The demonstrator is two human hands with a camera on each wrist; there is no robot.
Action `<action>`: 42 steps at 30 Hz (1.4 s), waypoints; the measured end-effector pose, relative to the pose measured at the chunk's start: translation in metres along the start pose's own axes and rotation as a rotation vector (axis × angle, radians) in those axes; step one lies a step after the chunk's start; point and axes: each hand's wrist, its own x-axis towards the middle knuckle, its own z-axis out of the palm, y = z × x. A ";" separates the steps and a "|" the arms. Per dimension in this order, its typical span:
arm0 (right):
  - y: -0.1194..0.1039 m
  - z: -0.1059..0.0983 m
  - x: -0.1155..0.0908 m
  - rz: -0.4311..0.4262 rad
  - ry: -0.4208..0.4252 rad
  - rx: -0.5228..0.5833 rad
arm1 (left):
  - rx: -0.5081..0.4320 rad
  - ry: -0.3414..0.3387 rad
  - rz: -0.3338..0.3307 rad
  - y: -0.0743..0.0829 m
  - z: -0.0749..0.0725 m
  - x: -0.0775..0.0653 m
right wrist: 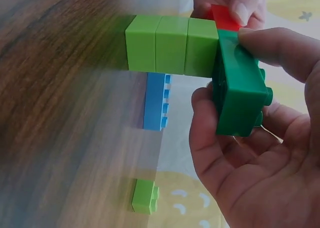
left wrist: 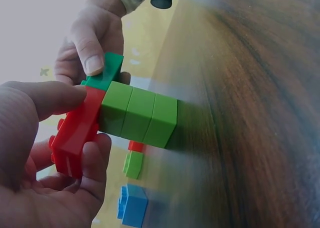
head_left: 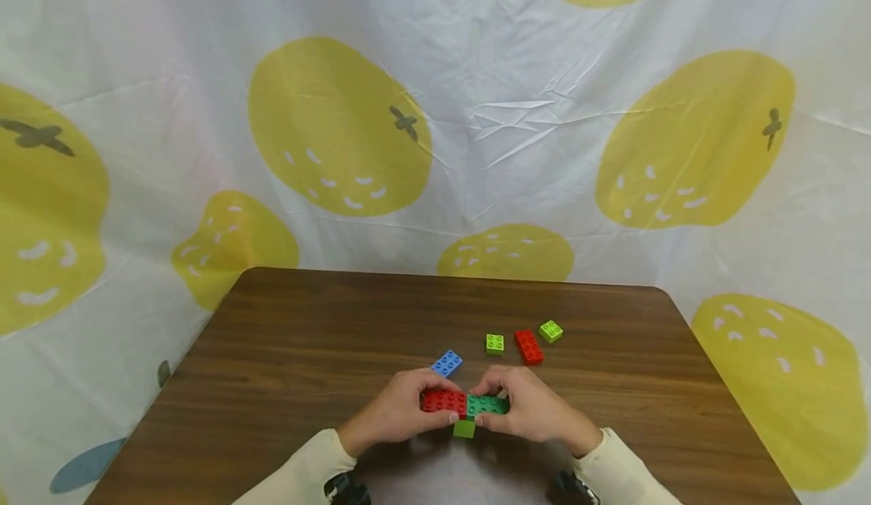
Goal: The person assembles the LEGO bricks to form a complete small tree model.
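A column of three lime green bricks (left wrist: pixel 139 113) stands on the table, topped by a red brick (head_left: pixel 444 401) and a dark green brick (head_left: pixel 487 404) set end to end. Both long bricks overhang the column, red to the left and dark green to the right. My left hand (head_left: pixel 408 408) pinches the red brick between thumb and fingers. On the other side my right hand (head_left: pixel 527 408) grips the dark green brick the same way, thumb on its near face. Studs on both bricks point up.
Beyond the hands on the brown wooden table (head_left: pixel 327 323) lie a blue brick (head_left: pixel 447 363), a lime green brick (head_left: pixel 494 344), another red brick (head_left: pixel 528 347) and a second small lime green brick (head_left: pixel 551 330). A lemon-print curtain (head_left: pixel 490 150) hangs behind the table.
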 end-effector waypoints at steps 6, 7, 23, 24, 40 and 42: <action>0.000 -0.002 -0.001 -0.022 -0.004 -0.018 | 0.013 -0.007 0.013 -0.001 0.000 -0.001; 0.000 -0.003 -0.001 -0.026 -0.005 -0.016 | 0.010 -0.007 0.010 -0.001 0.000 -0.001; 0.005 -0.007 0.000 -0.067 0.004 -0.013 | -0.064 -0.005 -0.023 -0.002 -0.004 0.000; 0.006 -0.006 0.000 -0.075 0.006 -0.017 | -0.069 0.001 -0.026 -0.004 -0.005 0.001; 0.005 -0.004 -0.001 -0.091 0.024 -0.048 | -0.003 0.206 -0.086 -0.035 -0.025 0.024; 0.005 -0.003 -0.001 -0.096 0.026 -0.050 | 0.034 0.216 -0.103 -0.040 -0.024 0.026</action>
